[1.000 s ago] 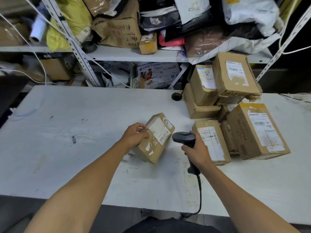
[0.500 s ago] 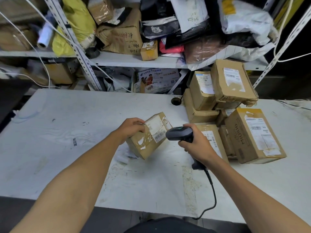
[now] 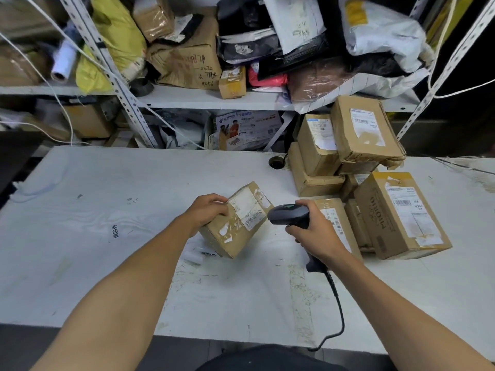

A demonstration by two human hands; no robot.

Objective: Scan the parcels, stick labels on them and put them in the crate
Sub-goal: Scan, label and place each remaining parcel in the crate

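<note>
Two hands at work over the table (image 3: 112,277): the right hand (image 3: 316,234) is wrapped round the scanner (image 3: 290,216), its cable (image 3: 338,309) trailing back off the near edge. Just left of it, the left hand (image 3: 207,211) grips a tilted parcel (image 3: 237,219), label (image 3: 249,208) facing the scanner. Beyond the right hand, more boxes (image 3: 369,183) sit stacked, shelves (image 3: 203,99) behind.

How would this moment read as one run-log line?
step: scanning | left hand: holds small brown cardboard parcel tilted | right hand: grips black handheld barcode scanner | crate: unseen
</note>
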